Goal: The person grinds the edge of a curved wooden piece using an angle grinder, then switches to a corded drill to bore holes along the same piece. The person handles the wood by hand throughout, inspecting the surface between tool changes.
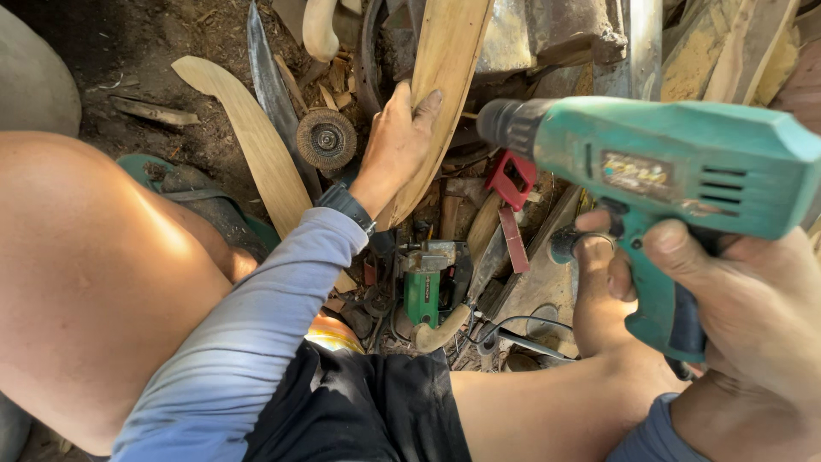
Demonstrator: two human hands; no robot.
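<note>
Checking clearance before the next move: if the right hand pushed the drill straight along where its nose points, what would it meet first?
Probably the curved wooden strip that the left hand grips; the drill in the right hand points there, though depth is unclear.

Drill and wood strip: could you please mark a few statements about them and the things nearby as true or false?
1. The right hand holds a teal drill. True.
2. The left hand rests on a red clamp. False: it grips a curved wood strip; the red clamp lies apart from it.
3. A round wire brush lies left of the left hand. True.
4. The left wrist is bare. False: it wears a dark watch.
5. The drill's chuck points away from the strip. False: it points toward it.
</note>
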